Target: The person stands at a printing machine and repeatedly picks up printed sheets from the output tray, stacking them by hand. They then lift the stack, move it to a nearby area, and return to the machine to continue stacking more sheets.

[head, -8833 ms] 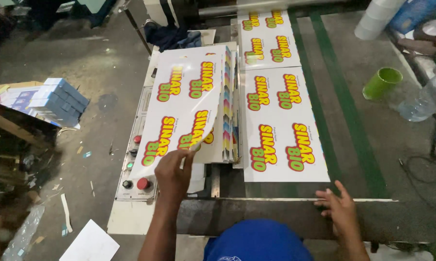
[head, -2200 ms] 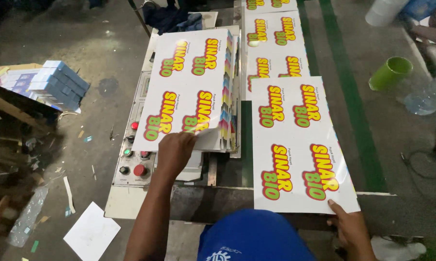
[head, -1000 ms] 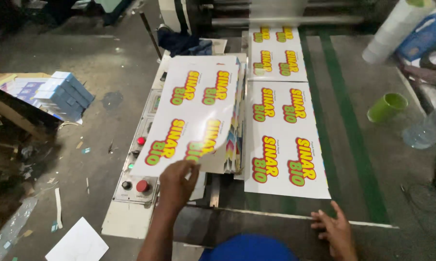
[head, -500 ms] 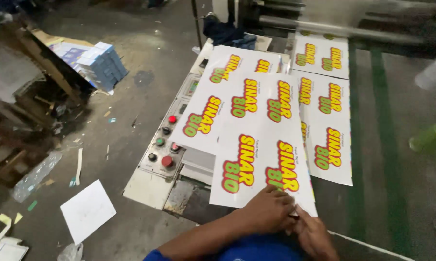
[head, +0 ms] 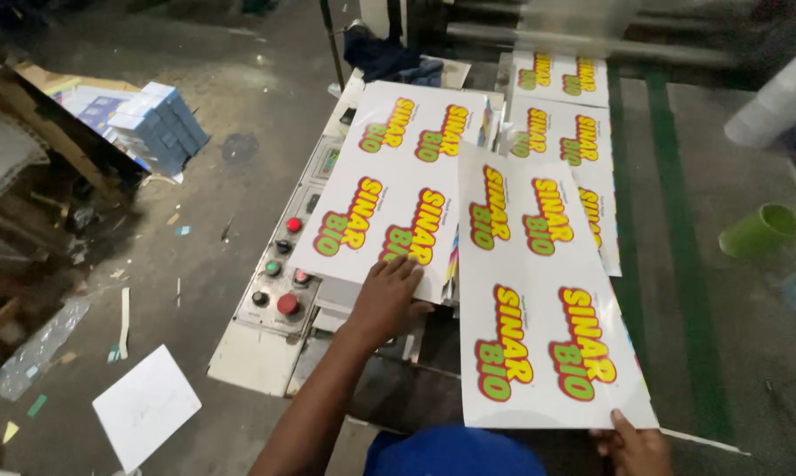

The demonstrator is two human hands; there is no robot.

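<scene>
My left hand [head: 387,295] rests flat on the near edge of a stack of white printed sheets [head: 396,189] with red, yellow and green lettering. The stack lies on a machine table beside a control panel. My right hand [head: 632,448] grips the near corner of a single printed sheet [head: 539,304], held to the right of the stack and lying over the green conveyor belt [head: 680,264]. More printed sheets [head: 561,106] lie further up the belt.
A control panel [head: 279,278] with red and green buttons sits left of the stack. A green cup [head: 759,231] stands at the right. Blue boxes [head: 156,123], a white sheet [head: 147,405] and scraps lie on the floor at left. A dark cloth [head: 380,53] lies behind the stack.
The single sheet has swung from over the stack to the right, above the belt. My left hand has come back onto the stack's near edge and my right hand holds the sheet's corner.
</scene>
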